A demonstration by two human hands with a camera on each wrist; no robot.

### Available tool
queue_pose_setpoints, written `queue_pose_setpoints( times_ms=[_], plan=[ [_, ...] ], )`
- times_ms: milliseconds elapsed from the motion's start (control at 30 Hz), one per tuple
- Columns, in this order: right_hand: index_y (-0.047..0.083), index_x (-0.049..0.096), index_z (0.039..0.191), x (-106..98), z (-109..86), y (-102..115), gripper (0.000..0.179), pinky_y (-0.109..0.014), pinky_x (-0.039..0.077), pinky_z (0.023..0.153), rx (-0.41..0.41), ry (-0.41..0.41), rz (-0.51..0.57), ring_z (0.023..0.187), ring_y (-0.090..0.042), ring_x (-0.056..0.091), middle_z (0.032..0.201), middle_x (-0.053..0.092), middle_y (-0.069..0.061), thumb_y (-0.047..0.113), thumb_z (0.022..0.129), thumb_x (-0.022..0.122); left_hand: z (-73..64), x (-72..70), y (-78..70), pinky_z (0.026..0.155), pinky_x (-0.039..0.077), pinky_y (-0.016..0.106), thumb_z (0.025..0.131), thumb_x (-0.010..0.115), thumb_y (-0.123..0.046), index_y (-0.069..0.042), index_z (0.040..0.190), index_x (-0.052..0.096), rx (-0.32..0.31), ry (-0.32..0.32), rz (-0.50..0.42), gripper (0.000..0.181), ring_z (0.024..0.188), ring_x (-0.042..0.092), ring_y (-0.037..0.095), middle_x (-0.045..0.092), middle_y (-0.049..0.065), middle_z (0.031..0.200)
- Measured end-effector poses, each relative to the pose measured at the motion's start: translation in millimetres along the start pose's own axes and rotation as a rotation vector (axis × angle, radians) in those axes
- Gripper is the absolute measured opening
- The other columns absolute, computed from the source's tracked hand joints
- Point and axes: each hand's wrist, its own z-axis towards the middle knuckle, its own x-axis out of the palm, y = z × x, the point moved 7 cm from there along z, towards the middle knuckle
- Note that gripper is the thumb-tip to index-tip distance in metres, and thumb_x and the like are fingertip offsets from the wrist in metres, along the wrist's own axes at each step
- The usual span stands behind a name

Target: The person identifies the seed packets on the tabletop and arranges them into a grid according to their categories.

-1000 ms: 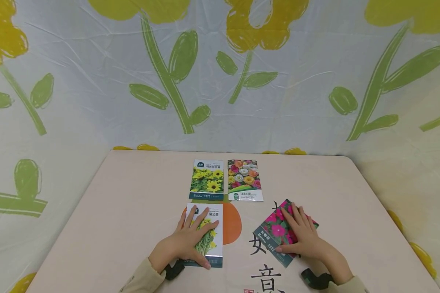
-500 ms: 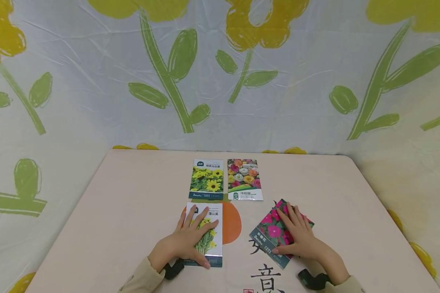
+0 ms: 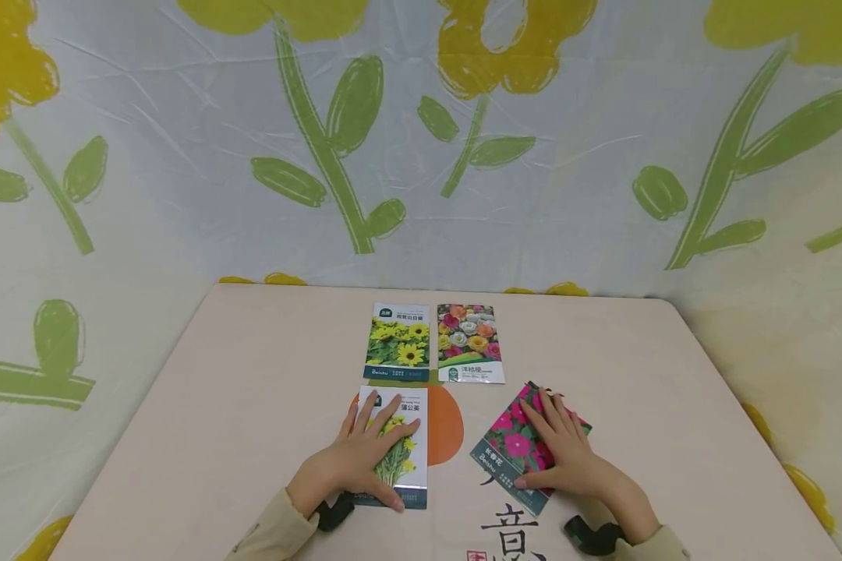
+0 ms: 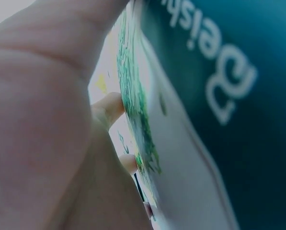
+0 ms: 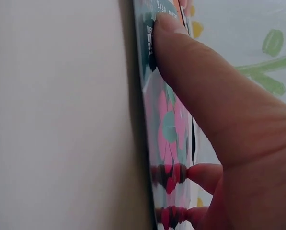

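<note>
My left hand rests with spread fingers on a white seed packet printed with yellow dandelion-like flowers. That packet lies straight, and its dark label band fills the right side of the left wrist view. Under the spread fingers of my right hand lies a seed packet with pink flowers, turned at an angle on the table. In the right wrist view the thumb presses on its dark band and the fingertips touch the glossy front. The palm hides the packet's lower right part.
Behind the hands, a sunflower seed packet and a packet with multicoloured blooms lie side by side. The pale pink table carries an orange print and black characters. A floral curtain stands along the far edge.
My right hand has slid the pink-flowered packet a little to the left across the table, covering more of the black characters. The left hand and its packet have stayed in place.
</note>
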Motion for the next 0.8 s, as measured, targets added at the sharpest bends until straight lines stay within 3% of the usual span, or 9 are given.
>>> queue_pose_setpoints(
  times_ms=[800],
  plan=[
    [0.008,0.031,0.155,14.9,4.5,6.2,0.116,-0.077,-0.004,0.107,0.012,0.027,-0.005,0.146,-0.051,-0.008,0.162,0.004,-0.026,0.057,0.065,0.085,0.6,0.7,0.1,0.114,-0.010,0.065,0.063,0.080,-0.070,-0.033,0.157,0.029,0.008,0.001,-0.010,0.113,0.149,-0.012,0.043,0.001,0.008,0.167]
  ],
)
